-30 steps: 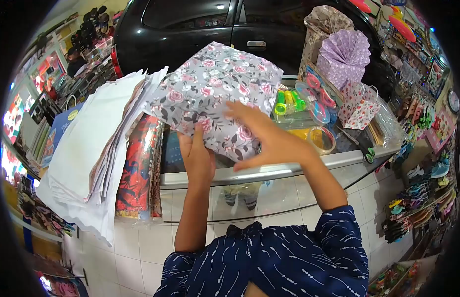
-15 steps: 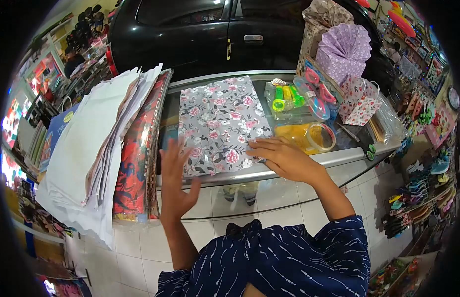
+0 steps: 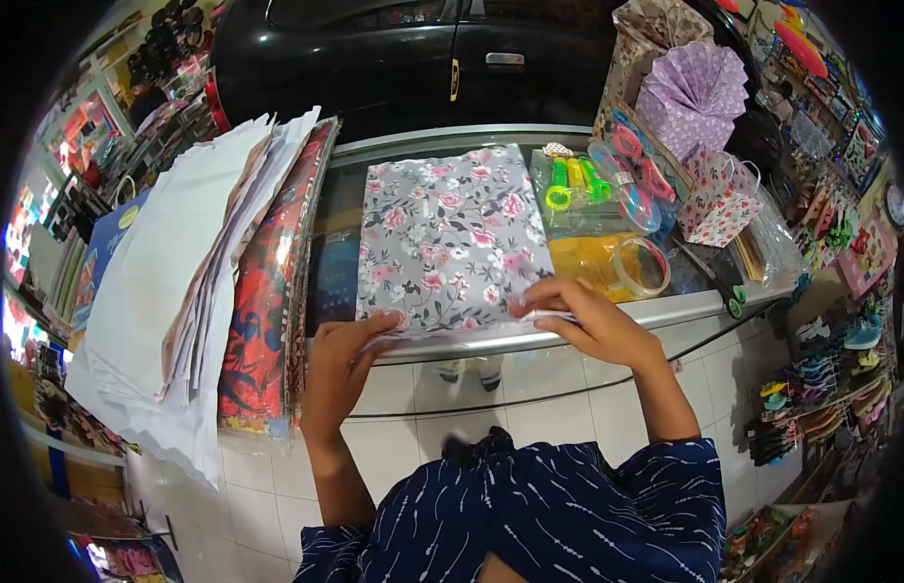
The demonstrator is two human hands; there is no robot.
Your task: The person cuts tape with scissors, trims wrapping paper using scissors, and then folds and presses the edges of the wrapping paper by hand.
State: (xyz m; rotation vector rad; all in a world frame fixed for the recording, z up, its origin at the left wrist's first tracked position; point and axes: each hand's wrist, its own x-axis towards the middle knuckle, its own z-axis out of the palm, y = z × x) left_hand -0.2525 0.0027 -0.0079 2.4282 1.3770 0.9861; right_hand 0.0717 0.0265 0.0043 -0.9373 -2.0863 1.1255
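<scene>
A grey sheet of wrapping paper with pink and white roses lies folded flat on the glass counter. Its near edge is slightly raised along the silver counter rim. At the near left corner, my left hand pinches the paper between thumb and fingers. My right hand grips the near right corner, fingers on top and thumb below. A clear tape roll lies just beyond my right hand on a yellow packet.
Left stands a tall stack of white paper beside plastic-wrapped red patterned sheets. On the right are green-handled scissors, bagged green and yellow items, a small floral gift bag and a purple pleated paper fan. A black car stands behind.
Both hands have closed on the near corners of the paper. My left hand was open and blurred by the left edge; my right lay flat on top. The near edge now lifts.
</scene>
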